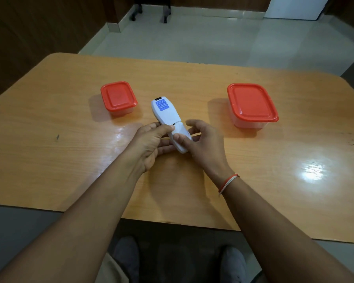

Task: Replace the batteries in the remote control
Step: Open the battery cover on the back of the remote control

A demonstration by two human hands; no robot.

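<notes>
A white remote control (165, 113) is held back side up over the middle of the table, a blue label near its far end. My left hand (151, 145) grips its near half from the left, thumb on the back. My right hand (200, 142) holds the near end from the right, with its thumb pressing the battery cover (180, 131), which sits slightly shifted from the body. No batteries are visible.
On the wooden table (70, 156) stand a small clear container with a red lid (119, 98) to the left of the remote and a larger red-lidded container (251, 104) to the right. Chair wheels (149, 11) show on the tiled floor beyond.
</notes>
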